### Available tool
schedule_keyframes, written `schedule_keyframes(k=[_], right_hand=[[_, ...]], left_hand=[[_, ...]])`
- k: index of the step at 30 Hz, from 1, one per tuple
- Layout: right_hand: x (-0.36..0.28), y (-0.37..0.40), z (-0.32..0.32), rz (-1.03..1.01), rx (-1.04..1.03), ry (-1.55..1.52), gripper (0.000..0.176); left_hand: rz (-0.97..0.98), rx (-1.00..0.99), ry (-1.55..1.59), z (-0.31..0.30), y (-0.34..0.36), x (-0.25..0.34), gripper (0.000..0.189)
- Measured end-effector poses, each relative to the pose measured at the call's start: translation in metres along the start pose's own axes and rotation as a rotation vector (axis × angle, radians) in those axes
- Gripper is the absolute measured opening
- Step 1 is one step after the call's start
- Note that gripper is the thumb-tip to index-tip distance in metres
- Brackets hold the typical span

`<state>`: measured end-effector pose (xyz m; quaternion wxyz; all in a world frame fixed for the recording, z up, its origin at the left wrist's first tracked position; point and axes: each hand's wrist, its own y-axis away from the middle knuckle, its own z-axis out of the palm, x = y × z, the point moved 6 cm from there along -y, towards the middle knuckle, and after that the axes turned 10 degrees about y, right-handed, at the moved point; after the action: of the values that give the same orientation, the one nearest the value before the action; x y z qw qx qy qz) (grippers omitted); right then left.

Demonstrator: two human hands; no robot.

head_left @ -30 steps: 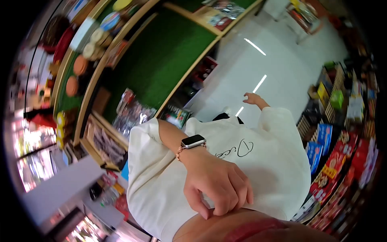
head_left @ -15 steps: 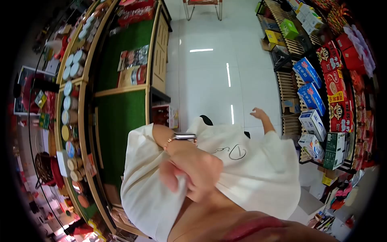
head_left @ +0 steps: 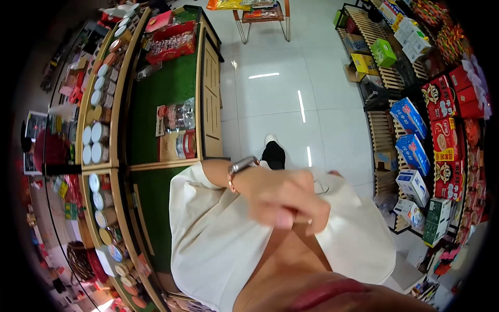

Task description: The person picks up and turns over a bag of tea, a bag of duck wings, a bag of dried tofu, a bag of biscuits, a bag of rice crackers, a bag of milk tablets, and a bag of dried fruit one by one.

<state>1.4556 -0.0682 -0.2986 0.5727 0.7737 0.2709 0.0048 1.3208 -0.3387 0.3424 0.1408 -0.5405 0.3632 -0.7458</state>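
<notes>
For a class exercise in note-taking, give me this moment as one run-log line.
left hand: blurred, before white top, grip unclear | right hand: mostly hidden | watch: left wrist | green box: on slatted shelving

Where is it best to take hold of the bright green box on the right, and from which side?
I would grip the bright green box across its narrower width, thumb and fingers on opposite sides, coming from above on the aisle side. It looks block-shaped, somewhat longer than wide, and nothing appears to lie on top.
</notes>
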Motion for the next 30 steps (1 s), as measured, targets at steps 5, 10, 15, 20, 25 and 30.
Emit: schedule_keyframes(k=[5,10,15,20,25,30], right_hand=[[-0.168,-0.027,-0.056,-0.307,0.090,-0.663,0.040],[-0.277,-0.039,-0.110,-0.305,0.131,-0.219,0.044],[-0.265,-0.088,-0.126,-0.190,0.155,-0.348,0.040],[-0.250,-0.111,-0.156,-0.091,0.125,-0.170,0.039],[-0.268,-0.160,-0.212,0.008,0.109,-0.149,0.037],[-0.340,-0.221,-0.314,-0.128,0.249,-0.293,0.034]], left_hand=[[0.049,0.074,0.235,-0.112,0.015,0.032,0.046],[-0.093,1.089,-0.064,-0.324,0.151,-0.045,0.046],[-0.912,1.675,-0.059,-0.403,0.481,-0.228,0.042],[-1.322,2.160,0.178,-0.306,0.663,-0.199,0.042],[-1.324,2.398,0.254,-0.312,0.678,-0.159,0.042],[-1.194,2.187,0.011,-0.453,0.631,-0.184,0.042]])
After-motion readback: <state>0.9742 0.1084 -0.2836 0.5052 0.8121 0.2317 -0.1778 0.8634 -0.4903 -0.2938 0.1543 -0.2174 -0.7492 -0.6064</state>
